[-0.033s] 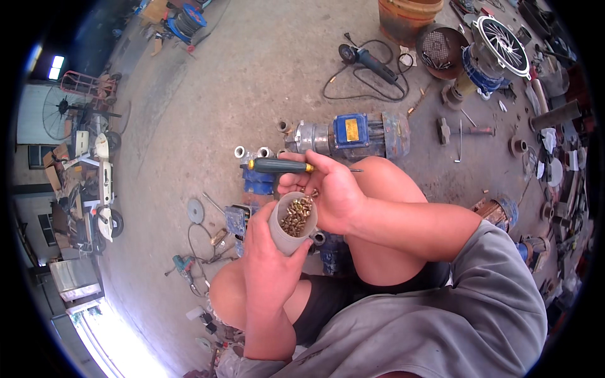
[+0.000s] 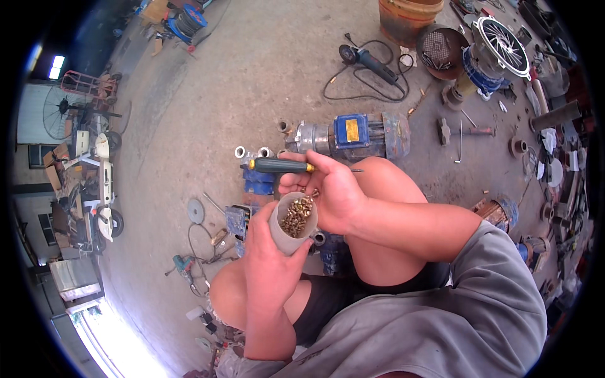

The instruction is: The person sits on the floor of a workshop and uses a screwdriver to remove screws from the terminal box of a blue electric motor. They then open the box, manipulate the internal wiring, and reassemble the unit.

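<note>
My left hand [image 2: 267, 247] is wrapped round a pale, translucent plastic cup [image 2: 287, 242], tilted so its mouth shows. Inside lie many small brass-coloured screws [image 2: 295, 220]. Across the fingers of my right hand [image 2: 339, 196] rests a screwdriver [image 2: 281, 165] with a dark grip and yellow bands; its shaft passes behind the hand and the end shows beyond it. The right fingers curl at the cup's rim, with a few screws by the fingertips. Beneath and beyond my hands are blue machine parts [image 2: 258, 183], partly hidden.
A blue-boxed electric motor [image 2: 372, 135] lies just ahead of my knee. Farther off are a corded angle grinder [image 2: 372, 63], an orange bucket [image 2: 408, 19] and a hammer [image 2: 463, 131]. A green power drill [image 2: 184, 266] with its cord lies at the left. Metal parts crowd the right side.
</note>
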Available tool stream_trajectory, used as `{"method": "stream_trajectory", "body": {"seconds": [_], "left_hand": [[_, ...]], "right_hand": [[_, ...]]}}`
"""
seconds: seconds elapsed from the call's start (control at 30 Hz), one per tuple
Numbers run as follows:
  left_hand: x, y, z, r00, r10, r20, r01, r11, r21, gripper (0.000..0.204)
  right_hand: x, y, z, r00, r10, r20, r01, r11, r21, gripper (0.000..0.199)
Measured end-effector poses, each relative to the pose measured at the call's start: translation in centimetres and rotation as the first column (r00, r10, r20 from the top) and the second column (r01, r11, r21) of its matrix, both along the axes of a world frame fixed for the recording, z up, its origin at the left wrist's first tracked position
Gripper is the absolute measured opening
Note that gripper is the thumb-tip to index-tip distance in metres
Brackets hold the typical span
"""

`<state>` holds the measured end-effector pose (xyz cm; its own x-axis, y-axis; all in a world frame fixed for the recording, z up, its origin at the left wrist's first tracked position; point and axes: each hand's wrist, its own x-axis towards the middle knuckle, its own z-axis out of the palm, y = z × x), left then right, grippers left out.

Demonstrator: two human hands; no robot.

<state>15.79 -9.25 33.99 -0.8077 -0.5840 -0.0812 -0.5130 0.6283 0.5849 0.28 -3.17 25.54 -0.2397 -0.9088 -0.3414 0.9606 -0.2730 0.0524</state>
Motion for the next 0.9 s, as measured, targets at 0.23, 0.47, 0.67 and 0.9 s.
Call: {"method": "stream_trajectory", "body": {"seconds": [0.23, 0.47, 0.67, 0.9], "left_hand": [[0.0, 0.2, -0.3, 1.0, -0.012, -0.023, 0.012, 1.0, 0.009, 0.074], [-0.1, 0.1, -0.1, 0.998, -0.061, -0.019, 0.06, 0.995, -0.085, 0.073], [0.9, 0.1, -0.4, 0.996, 0.004, -0.089, 0.0, 0.999, 0.043, 0.074], [1.1, 0.4, -0.3, 0.978, 0.081, -0.19, -0.046, 0.982, 0.182, 0.075]], "right_hand": [[-0.2, 0.4, 0.1, 1.0, -0.006, 0.0, 0.006, 1.0, 0.004, 0.045], [-0.1, 0.2, 0.6, 0.997, 0.038, -0.063, -0.033, 0.996, 0.083, 0.046], [-1.4, 0.7, 1.5, 0.998, 0.021, -0.056, -0.017, 0.997, 0.073, 0.045], [-1.6, 0.8, -0.4, 0.992, 0.064, -0.106, -0.067, 0.997, -0.028, 0.041]]}}
